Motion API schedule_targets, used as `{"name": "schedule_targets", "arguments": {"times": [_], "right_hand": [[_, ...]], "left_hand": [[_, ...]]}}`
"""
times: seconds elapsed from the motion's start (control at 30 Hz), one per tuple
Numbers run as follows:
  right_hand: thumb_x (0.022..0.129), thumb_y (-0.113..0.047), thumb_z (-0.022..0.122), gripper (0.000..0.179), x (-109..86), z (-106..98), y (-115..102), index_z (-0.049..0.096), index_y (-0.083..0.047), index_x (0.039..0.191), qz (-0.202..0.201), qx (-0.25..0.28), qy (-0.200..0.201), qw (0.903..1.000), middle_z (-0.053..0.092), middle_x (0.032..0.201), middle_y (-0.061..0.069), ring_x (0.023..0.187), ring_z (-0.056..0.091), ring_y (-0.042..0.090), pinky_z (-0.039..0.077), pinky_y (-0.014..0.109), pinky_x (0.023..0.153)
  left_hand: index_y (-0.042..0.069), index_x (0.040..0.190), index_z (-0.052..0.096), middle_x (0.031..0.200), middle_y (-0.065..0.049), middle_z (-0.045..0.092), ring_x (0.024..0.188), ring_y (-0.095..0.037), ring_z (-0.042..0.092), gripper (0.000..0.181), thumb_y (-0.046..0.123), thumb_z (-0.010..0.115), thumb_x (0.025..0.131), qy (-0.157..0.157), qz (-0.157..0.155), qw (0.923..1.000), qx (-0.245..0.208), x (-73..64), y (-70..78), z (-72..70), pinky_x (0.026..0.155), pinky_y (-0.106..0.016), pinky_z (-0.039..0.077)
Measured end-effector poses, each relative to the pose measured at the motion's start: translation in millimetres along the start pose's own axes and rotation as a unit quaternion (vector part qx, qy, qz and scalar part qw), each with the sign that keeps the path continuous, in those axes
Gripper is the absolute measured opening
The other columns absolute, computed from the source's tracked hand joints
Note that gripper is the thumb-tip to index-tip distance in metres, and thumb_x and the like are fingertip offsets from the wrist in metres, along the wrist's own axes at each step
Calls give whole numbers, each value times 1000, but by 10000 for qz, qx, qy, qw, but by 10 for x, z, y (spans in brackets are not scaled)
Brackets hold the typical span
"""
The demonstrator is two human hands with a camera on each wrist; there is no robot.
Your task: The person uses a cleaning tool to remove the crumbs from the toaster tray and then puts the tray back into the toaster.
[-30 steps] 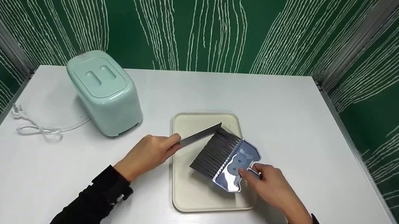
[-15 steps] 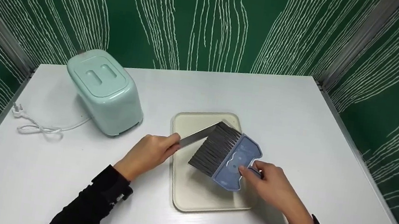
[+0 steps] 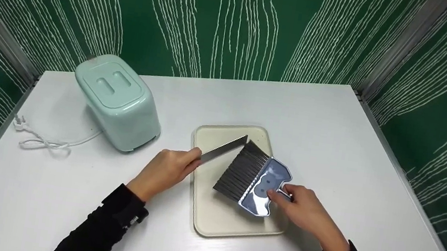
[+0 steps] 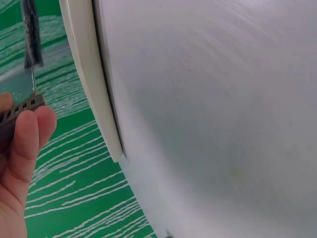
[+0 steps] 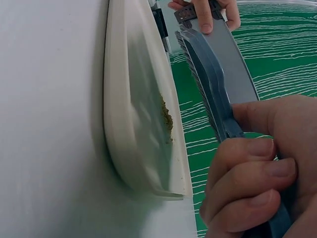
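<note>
My left hand (image 3: 167,169) grips one end of a thin metal crumb tray (image 3: 222,150). It is tilted on edge over a beige serving tray (image 3: 227,222). In the right wrist view its dark slotted end (image 5: 184,16) sits between the left fingers and thumb. My right hand (image 3: 309,212) holds a blue hand brush (image 3: 273,178) by its handle, thumb on the blue body. The dark bristles (image 3: 239,171) point left, their upper corner close beside the crumb tray's far end. Brown crumbs (image 5: 167,119) lie in the serving tray.
A mint-green toaster (image 3: 121,106) stands at the back left of the white table (image 3: 333,150). Its white cord (image 3: 50,146) and plug lie to its left. Green walls with white lines enclose the back and sides.
The brush swung up against the crumb tray half a second ago, its bristles overlapping the metal, and has come back down to the right. The left hand has barely moved.
</note>
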State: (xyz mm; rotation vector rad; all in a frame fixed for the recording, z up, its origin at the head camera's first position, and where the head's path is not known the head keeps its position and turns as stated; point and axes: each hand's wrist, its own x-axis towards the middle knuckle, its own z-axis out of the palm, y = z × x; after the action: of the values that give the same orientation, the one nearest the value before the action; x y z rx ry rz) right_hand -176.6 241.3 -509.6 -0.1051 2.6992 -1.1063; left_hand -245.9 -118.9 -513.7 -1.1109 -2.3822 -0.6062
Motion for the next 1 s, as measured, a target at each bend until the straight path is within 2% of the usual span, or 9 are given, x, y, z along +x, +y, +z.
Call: {"name": "schedule_targets", "arguments": {"times": [0.23,0.37,0.57,0.8,1.0], "right_hand": [[103,-42,68,35,-76,12,-50,61,-15,81,-335,-58,-154,9993,43,65,-9,59,44,8,37,25,54],[103,-44,68,38,-108,35,-104,59,-16,79,-544,-224,-289,9979,40,63,-11,57,41,7,35,25,54],[103,-46,68,41,-127,61,-140,54,-18,76,-500,-406,-314,9974,38,63,-10,57,39,7,33,23,55],[102,-45,69,40,-171,90,-169,56,-17,77,-770,-394,-414,9954,36,63,-11,58,38,5,33,23,55],[102,-46,69,40,-117,55,-155,56,-18,77,-555,-440,-325,9970,40,63,-10,58,40,7,34,24,55]], "left_hand": [[11,95,55,59,8,39,57,-3,31,20,12,74,103,95,101,9997,216,-4,2,13,49,-21,30],[11,95,55,59,9,38,56,-3,32,21,12,74,102,135,111,9996,243,-3,7,21,49,-21,31],[12,95,56,59,7,41,57,-4,34,19,14,73,103,82,39,9998,201,-6,10,25,49,-23,33],[12,96,56,58,6,44,56,-5,36,19,15,73,103,61,9,9999,127,-5,18,26,49,-23,35],[11,95,55,59,7,40,55,-5,35,20,14,73,103,44,78,9998,183,4,25,30,49,-23,34]]}}
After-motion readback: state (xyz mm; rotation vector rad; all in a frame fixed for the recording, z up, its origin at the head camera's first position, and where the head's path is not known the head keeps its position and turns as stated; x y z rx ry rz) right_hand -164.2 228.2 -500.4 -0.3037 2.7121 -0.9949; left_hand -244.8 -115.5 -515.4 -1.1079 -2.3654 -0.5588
